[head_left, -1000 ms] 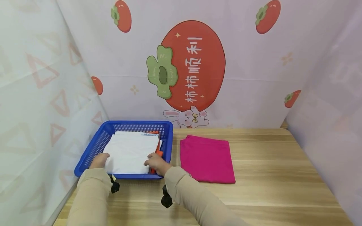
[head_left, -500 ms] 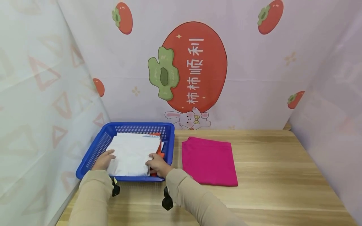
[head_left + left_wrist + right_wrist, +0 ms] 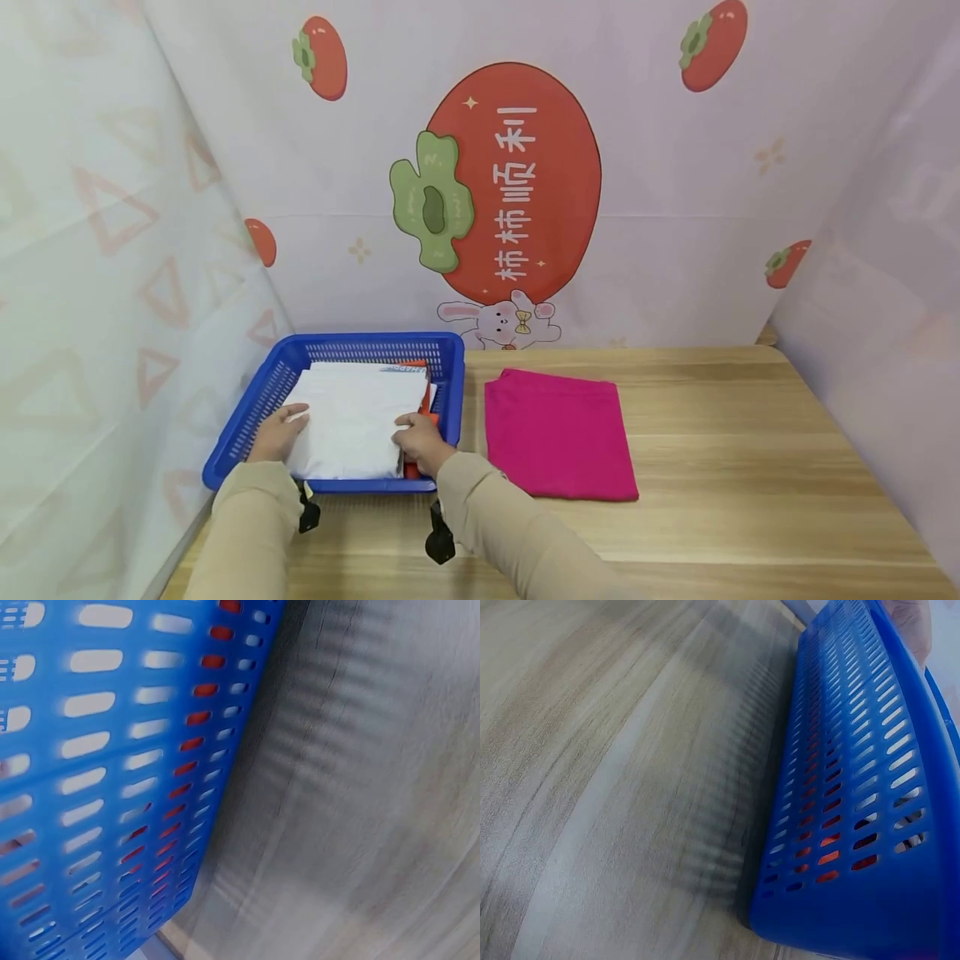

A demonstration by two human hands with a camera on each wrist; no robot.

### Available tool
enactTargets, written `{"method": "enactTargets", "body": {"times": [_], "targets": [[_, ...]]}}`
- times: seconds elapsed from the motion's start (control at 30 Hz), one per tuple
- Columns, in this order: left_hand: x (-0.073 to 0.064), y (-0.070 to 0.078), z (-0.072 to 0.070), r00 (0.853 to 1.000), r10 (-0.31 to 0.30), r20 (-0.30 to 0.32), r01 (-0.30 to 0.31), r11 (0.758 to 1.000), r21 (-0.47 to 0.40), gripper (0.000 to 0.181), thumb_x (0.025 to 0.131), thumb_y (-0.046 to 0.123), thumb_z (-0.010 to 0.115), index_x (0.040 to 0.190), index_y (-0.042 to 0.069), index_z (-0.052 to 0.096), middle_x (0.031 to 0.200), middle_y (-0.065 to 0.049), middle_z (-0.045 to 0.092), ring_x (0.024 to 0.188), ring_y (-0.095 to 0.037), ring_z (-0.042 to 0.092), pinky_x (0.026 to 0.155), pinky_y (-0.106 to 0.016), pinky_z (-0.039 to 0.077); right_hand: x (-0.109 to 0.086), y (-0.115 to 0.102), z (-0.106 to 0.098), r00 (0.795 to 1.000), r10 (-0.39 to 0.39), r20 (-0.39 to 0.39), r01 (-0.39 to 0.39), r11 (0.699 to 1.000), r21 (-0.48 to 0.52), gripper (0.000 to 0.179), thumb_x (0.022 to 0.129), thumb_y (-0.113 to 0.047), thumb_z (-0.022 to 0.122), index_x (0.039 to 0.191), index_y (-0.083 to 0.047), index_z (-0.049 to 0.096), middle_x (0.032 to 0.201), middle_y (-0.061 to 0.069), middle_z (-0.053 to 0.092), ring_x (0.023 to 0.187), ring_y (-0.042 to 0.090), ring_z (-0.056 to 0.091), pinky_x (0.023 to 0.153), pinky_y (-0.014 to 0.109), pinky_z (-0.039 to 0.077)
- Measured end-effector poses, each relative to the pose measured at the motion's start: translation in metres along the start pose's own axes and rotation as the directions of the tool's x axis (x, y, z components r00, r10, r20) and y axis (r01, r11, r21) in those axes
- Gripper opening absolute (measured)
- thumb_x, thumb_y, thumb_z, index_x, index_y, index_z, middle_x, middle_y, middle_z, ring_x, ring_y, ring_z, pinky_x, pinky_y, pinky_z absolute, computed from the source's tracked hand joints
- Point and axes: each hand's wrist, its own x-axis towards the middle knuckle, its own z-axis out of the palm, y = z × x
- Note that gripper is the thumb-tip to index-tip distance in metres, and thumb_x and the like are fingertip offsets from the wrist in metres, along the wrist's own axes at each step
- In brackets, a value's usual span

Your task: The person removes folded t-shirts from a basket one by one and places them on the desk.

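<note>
Inside blue basket (image 3: 375, 337); white cloth (image 3: 348, 425)

"From my seat, what does the head view cover?"

"I'm looking forward and down from above: blue basket (image 3: 453, 383) at lower left of the frame, table (image 3: 742, 450) at lower right, printed backdrop (image 3: 660, 167) across the top."

"And the wrists?"

"Much nearer. Through the left wrist I see the basket's slotted wall (image 3: 124, 712) at left, narrowing toward the bottom; through the right wrist it's at right, narrowing toward the top."

"Any overlap?"

"All three of my views share the basket and table; the backdrop's prints reach me only through the head."
</note>
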Motion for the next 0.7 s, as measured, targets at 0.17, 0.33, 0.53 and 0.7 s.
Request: {"method": "enactTargets", "body": {"times": [0.17, 0.33, 0.53, 0.7], "targets": [[0.003, 0.0, -0.004, 1.0, 0.008, 0.023, -0.008, 1.0, 0.002, 0.047, 0.088, 0.025, 0.046, 0.127, 0.001, 0.038, 0.135, -0.028, 0.016, 0.122, -0.044, 0.014, 0.093, -0.056, 0.017, -0.035, -0.038, -0.002, 0.996, -0.022, -0.088, 0.018, 0.999, -0.046, 0.028, 0.07, 0.011, 0.049, 0.093, -0.004, 0.055, 0.068, 0.01, 0.048, 0.037, 0.011, 0.03, 0.035, 0.029, 0.034], [-0.002, 0.003, -0.007, 0.995, 0.05, 0.082, -0.054, 0.997, 0.05, 0.049, 0.087, 0.02, 0.046, 0.13, 0.001, 0.035, 0.135, -0.03, 0.014, 0.121, -0.045, 0.01, 0.093, -0.057, 0.015, -0.078, -0.08, -0.006, 0.995, 0.037, -0.088, -0.042, 0.997, -0.058, 0.046, 0.068, 0.016, 0.041, 0.11, 0.0, 0.052, 0.084, 0.015, 0.051, 0.038, 0.01, 0.025, 0.034, 0.023, 0.029], [-0.007, 0.011, -0.009, 0.996, 0.057, 0.069, -0.064, 0.993, 0.101, 0.05, 0.086, 0.017, 0.046, 0.132, 0.005, 0.033, 0.135, -0.03, 0.013, 0.122, -0.045, 0.007, 0.094, -0.056, 0.013, -0.096, -0.098, -0.01, 0.998, 0.037, -0.056, -0.041, 0.997, -0.062, 0.056, 0.07, 0.016, 0.039, 0.122, -0.002, 0.047, 0.11, 0.014, 0.046, 0.038, 0.008, 0.022, 0.035, 0.02, 0.027], [-0.009, 0.017, -0.01, 0.997, 0.069, 0.029, -0.071, 0.994, 0.087, 0.048, 0.086, 0.015, 0.046, 0.132, 0.008, 0.035, 0.136, -0.028, 0.014, 0.123, -0.043, 0.008, 0.094, -0.056, 0.014, -0.091, -0.095, -0.012, 1.0, 0.006, -0.022, -0.009, 0.995, -0.097, 0.058, 0.07, 0.016, 0.039, 0.124, -0.006, 0.047, 0.119, 0.011, 0.045, 0.035, 0.007, 0.021, 0.033, 0.02, 0.028]]}}
